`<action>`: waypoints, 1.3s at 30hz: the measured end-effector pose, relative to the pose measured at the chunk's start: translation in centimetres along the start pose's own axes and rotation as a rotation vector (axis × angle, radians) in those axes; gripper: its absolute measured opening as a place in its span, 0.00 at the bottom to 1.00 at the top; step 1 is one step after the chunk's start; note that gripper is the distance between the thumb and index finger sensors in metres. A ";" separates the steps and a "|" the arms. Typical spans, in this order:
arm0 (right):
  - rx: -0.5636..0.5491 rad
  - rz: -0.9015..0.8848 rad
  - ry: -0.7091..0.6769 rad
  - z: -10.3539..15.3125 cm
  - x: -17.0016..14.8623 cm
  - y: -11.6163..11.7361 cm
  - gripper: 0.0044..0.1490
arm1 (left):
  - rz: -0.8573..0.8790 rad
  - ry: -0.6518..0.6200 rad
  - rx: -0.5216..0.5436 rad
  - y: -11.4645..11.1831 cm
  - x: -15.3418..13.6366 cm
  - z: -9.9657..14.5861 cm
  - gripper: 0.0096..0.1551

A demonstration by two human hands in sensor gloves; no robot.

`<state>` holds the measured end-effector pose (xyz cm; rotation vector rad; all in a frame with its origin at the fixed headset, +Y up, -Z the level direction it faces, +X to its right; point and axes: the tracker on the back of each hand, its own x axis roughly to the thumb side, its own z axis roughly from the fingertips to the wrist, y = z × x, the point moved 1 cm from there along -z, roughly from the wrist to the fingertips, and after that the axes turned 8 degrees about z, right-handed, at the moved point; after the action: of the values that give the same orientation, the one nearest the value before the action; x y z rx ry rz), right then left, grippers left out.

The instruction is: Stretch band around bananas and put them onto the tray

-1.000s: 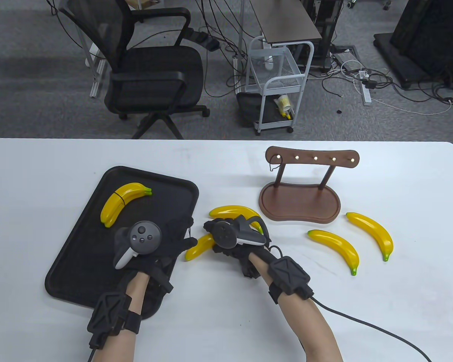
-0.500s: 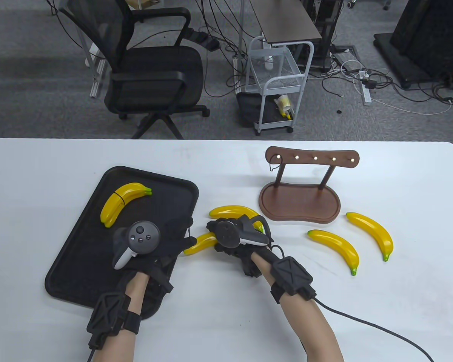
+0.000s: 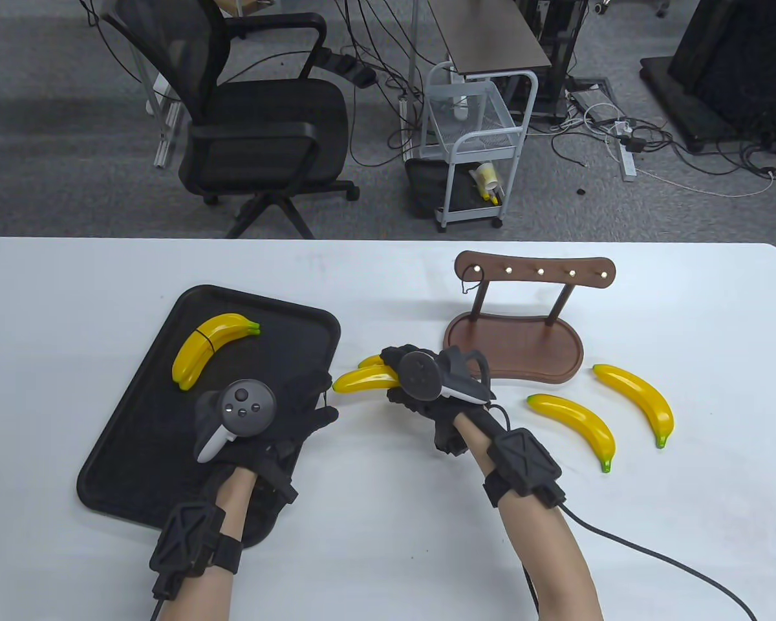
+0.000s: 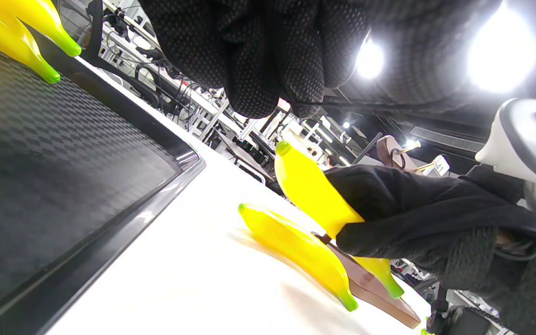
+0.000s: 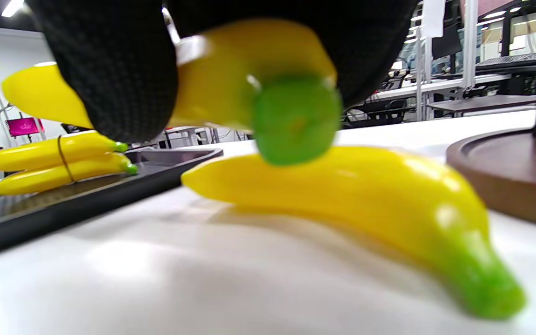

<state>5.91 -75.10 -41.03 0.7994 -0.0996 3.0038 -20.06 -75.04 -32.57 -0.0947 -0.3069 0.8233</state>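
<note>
My right hand (image 3: 398,378) grips a yellow banana (image 3: 361,381) near its stem end and holds it just above a second banana (image 3: 367,361) lying on the table. The right wrist view shows the held banana (image 5: 231,79) close over the lying one (image 5: 342,190). My left hand (image 3: 317,412) hovers at the right edge of the black tray (image 3: 129,453), fingers relaxed, holding nothing, a little apart from the held banana. A banded pair of bananas (image 3: 210,345) lies on the tray. A thin band (image 3: 471,282) hangs from a peg of the wooden stand (image 3: 514,343).
Two loose bananas (image 3: 575,425) (image 3: 640,400) lie right of the stand's base. A black cable (image 3: 653,556) trails from my right wrist across the table. An office chair (image 3: 258,123) and a small white cart (image 3: 475,149) stand beyond the far edge.
My right hand has lifted its banana and carried it up and to the right, over the second banana. The left fingertips, which were touching its tip, are now apart from it.
</note>
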 end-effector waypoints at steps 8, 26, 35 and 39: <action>-0.019 0.001 0.104 -0.8 -2.6 -0.6 0.46 | -0.004 0.002 -0.007 -0.2 0.0 -0.1 0.39; 0.027 -0.056 0.211 -1.7 -3.8 2.9 0.45 | -0.008 0.005 -0.011 -0.3 0.1 -0.1 0.38; 0.048 -0.099 0.217 -1.7 -3.9 3.5 0.47 | -0.009 0.006 -0.012 -0.3 0.1 -0.1 0.38; 0.055 -0.097 0.227 -1.6 -4.0 4.1 0.48 | -0.009 0.006 -0.012 -0.3 0.1 -0.1 0.37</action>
<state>8.33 -79.10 -44.64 0.4473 0.0263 2.9903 -19.73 -75.19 -32.58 -0.1066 -0.3068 0.8123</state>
